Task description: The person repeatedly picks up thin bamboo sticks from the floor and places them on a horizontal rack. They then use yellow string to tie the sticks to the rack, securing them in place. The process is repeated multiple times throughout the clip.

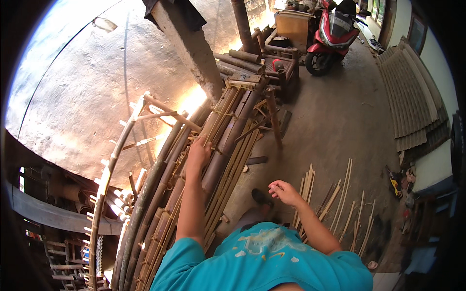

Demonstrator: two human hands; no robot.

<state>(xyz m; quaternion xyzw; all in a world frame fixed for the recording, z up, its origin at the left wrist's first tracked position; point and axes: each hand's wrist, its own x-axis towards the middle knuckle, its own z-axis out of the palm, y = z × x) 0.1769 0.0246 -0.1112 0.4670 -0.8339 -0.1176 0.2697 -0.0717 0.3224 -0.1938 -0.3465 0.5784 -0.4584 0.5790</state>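
While the left hand [198, 151] reaches over the bamboo bench [232, 138], thin pale strips [222, 110] lie ahead of its fingertips, stretching toward the bench's far end. Their long axis follows the bench's own poles, slanting from the near left to the far right, and the forearm points roughly along the same line. The left fingers are bent down among the poles; whether they pinch a strip or merely touch one, I cannot tell.

By far the nearer hand to these strips is the left. The right hand [286, 193] hangs beyond the bench's right edge, well apart from it, with its fingers half curled, the thumb a little away from them and nothing visible in between. Just to the right of that hand, loose bamboo lengths [330, 200] lie on the floor [330, 126].
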